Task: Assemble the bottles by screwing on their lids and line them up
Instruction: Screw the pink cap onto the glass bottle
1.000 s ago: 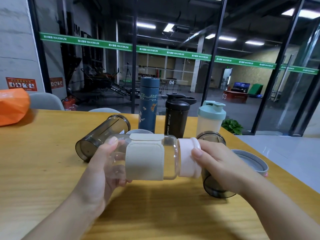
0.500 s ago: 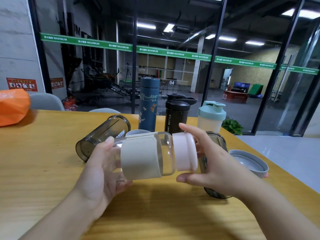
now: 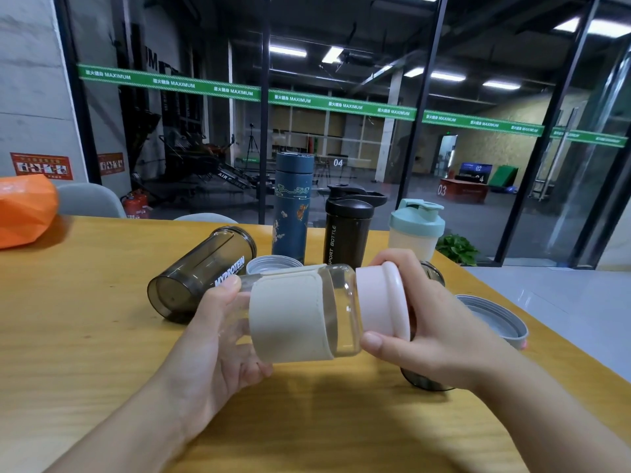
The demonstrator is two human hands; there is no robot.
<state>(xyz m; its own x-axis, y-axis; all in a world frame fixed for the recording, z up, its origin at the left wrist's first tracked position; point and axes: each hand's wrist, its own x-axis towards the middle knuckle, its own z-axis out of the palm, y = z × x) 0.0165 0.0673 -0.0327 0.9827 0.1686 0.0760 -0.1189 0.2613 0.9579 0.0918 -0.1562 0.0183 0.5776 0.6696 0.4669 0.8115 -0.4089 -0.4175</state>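
Observation:
I hold a clear glass bottle [image 3: 338,308] with a cream sleeve sideways above the table. My left hand [image 3: 218,339] grips its base end. My right hand [image 3: 433,322] wraps its pale pink lid [image 3: 379,302], thumb below and fingers over the top. Behind stand a blue flask [image 3: 293,213], a black sport bottle [image 3: 346,230] and a mint-lidded shaker [image 3: 415,233], all capped. A smoky lidless cup [image 3: 201,274] lies on its side at the left. Another smoky cup [image 3: 425,380] lies behind my right hand, mostly hidden. Two grey lids sit loose: one lid [image 3: 271,264] at centre, the other lid [image 3: 495,319] at right.
The wooden table [image 3: 85,336] ends at its right edge near the grey lid, with floor beyond. An orange bag [image 3: 24,209] lies at the far left. Chair backs [image 3: 88,199] and a glass wall stand behind the table.
My right hand has shifted its grasp around the pink lid, fingers now over the top and thumb under. The bottle has tilted slightly, its lid end higher.

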